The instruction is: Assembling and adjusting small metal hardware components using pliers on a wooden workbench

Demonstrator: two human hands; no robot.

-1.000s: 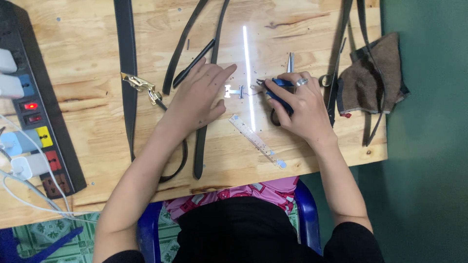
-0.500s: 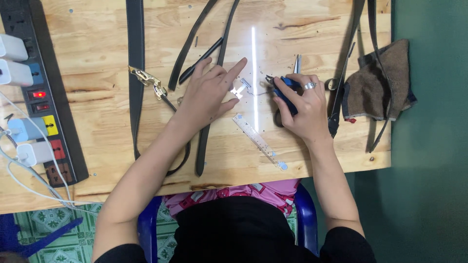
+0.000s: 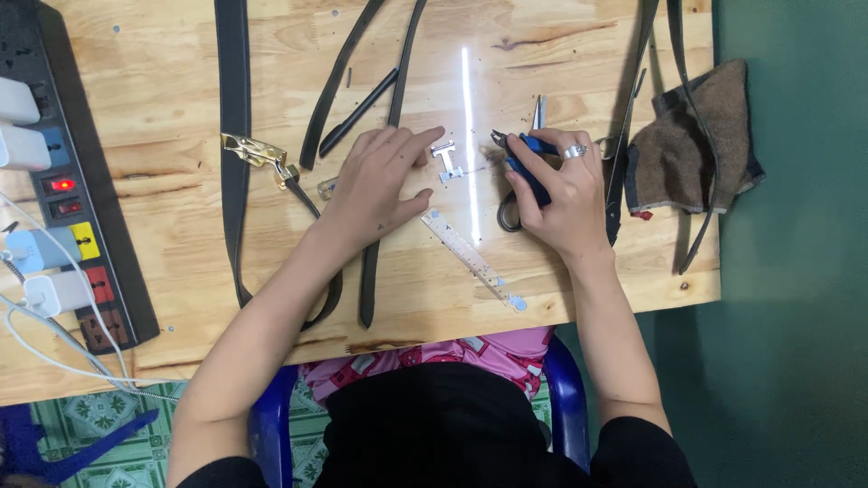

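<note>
Left hand now off the small silver clasp, fingers spread flat; right hand, grip clamped on blue-handled pliers.

Both bare forearms reach forward and angle slightly toward each other. The left hand lies palm down, fingers stretched out flat and pointing toward the right hand, thumb spread. The right hand is curled into a loose fist, knuckles up, with a ring on one finger.
</note>
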